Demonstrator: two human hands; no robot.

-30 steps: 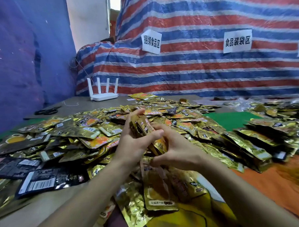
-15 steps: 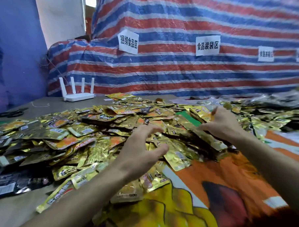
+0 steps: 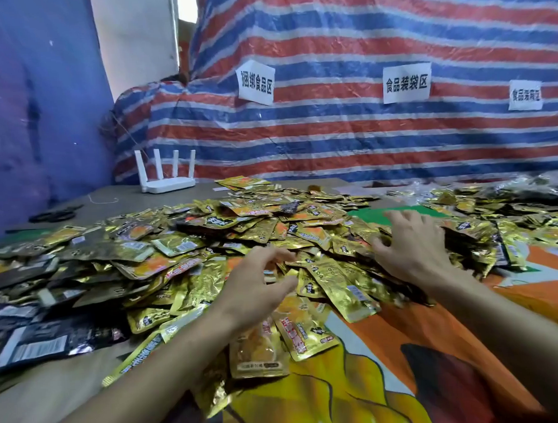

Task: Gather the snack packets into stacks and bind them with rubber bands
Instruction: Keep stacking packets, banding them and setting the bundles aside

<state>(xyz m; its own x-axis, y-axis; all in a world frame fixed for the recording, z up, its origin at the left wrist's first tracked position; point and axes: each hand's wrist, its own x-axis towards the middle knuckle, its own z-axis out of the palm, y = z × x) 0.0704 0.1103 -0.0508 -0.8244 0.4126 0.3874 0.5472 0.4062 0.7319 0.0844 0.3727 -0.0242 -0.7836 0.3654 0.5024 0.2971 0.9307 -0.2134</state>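
While the snack packets (image 3: 209, 246) are lying in a wide, loose heap across the table (image 3: 39, 397), both hands are reaching over its near edge. The left hand (image 3: 254, 287) is hovering just above the gold packets, its fingers loosely curled and grasping nothing. The right hand (image 3: 415, 247) is lying palm down on the right side of the heap. Its fingers are spreading wide and touching the packets without closing round any of them.

A few packets are sliding off the heap onto an orange and yellow printed sheet (image 3: 420, 339), which is covering the near right part of the table. Darker packets (image 3: 37, 345) are lying at the left edge of the heap. More gold packets are piling up at the far right, past a green patch (image 3: 383, 215).

At the back of the table a white router (image 3: 166, 184) is standing with its four aerials up, and black scissors (image 3: 55, 215) are lying to its left. Behind them a red, white and blue striped tarp (image 3: 364, 143) is hanging, with three paper signs (image 3: 406, 82) sticking to it.
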